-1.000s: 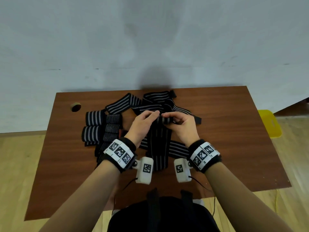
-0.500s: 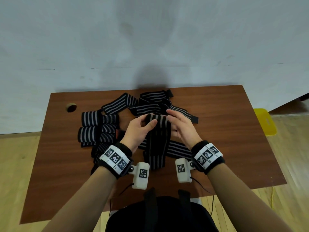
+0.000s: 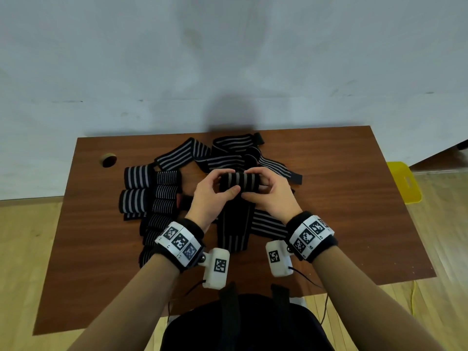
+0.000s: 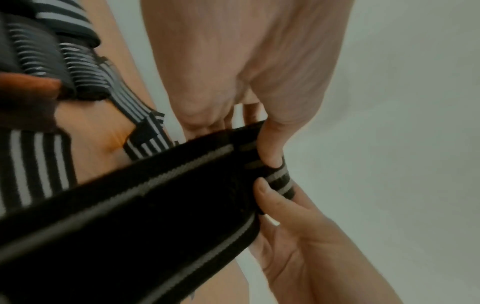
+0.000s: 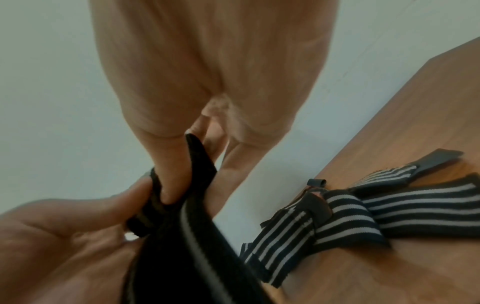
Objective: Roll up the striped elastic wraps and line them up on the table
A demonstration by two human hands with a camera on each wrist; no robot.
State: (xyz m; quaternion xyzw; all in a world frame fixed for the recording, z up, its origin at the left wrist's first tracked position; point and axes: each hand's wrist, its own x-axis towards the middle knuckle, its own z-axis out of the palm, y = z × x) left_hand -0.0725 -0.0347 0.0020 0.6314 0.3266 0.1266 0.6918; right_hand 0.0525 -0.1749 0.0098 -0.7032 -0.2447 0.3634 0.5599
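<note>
Between both sets of fingertips, above the table (image 3: 354, 224): part-rolled wrap (image 3: 239, 182), tail hanging beneath. Left hand (image 3: 211, 196) and right hand (image 3: 272, 196) curl round its ends, thumbs pinching. Advice: keep tail taut, edges aligned, roll evenly.

- One striped wrap (image 3: 239, 183), black with grey lines, is held partly rolled above the middle of the table (image 3: 354, 198); its loose tail (image 3: 234, 224) hangs down to the tabletop.
- The roll is gripped at both ends, by the left hand (image 3: 212, 196) and the right hand (image 3: 272, 196).
- Finished rolls (image 3: 152, 196) are lined up on the left part of the table, packed side by side in two columns.
- A tangle of unrolled wraps (image 3: 228, 154) is spread flat along the far edge, strips crossing over each other.
</note>
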